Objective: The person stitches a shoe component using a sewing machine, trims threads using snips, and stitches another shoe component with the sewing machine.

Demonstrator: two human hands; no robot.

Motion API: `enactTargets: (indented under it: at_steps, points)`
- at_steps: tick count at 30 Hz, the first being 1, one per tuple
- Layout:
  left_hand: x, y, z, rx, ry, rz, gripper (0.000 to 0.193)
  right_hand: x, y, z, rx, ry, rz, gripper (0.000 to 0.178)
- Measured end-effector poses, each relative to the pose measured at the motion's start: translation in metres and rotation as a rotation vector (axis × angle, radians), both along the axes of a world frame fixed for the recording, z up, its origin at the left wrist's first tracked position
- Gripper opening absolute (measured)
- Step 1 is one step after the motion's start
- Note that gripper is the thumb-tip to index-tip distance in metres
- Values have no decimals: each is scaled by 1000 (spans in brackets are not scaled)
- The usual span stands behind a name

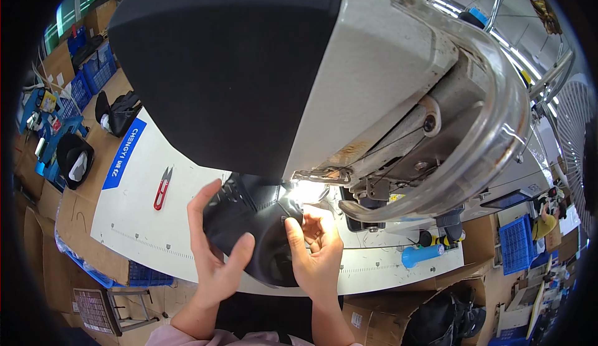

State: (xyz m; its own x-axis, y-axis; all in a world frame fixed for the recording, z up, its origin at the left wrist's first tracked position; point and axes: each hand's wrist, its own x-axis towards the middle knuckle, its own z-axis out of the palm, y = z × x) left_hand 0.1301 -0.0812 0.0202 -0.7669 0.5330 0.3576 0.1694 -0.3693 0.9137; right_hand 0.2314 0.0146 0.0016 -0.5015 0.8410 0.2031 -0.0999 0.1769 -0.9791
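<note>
A shiny black leather-like piece (268, 246) with seams lies under the lit needle area of a sewing machine (374, 84). My left hand (217, 252) rests at its left side, open, thumb and forefinger spread wide across it. My right hand (317, 246) is at the piece's right edge, fingers curled and thumb bent over, pinching that edge close to the needle area. The machine's black and white head covers the far part of the piece. Red-handled thread snips (163, 189) lie on the white table (143, 227) left of my left hand.
Black sewn items (75, 159) stand on cardboard at the left. A blue cylinder (422, 255) lies on the table at right. An open cardboard box (380, 318) with black pieces (442, 318) stands below. A clear curved guard (498, 140) arches beside the machine head.
</note>
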Motion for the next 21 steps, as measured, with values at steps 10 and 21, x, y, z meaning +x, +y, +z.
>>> enactTargets:
  at_steps: [10,21]
  points:
    - [-37,2,0,-39,-41,-87,55,-8,-8,-12,199,-20,-82,38]
    - [-34,1,1,-84,-28,-93,45,-9,-7,-13,228,-34,-108,35]
